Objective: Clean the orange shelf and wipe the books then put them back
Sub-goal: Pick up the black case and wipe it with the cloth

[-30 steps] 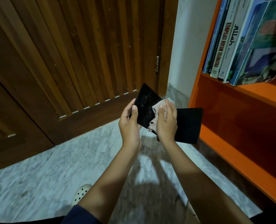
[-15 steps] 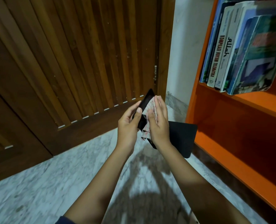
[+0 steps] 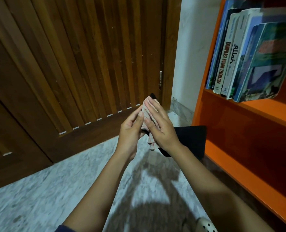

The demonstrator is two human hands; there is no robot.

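Fingers (image 3: 155, 111) of the right hand (image 3: 162, 129) lie straight and pressed together, holding a checked cloth (image 3: 151, 143) flat against a black book (image 3: 190, 141). The left hand (image 3: 130, 129) grips the book's left edge, thumb on the cloth. Right of the fingers stands the orange shelf (image 3: 249, 114), with upright books (image 3: 231, 56) above.

black book (image 3: 190, 141): was open, one cover upright, other flat, beside shelf | pale checked cloth (image 3: 148, 114): lay against upright cover | other books (image 3: 239, 56): leaned in row on orange shelf (image 3: 256, 113)
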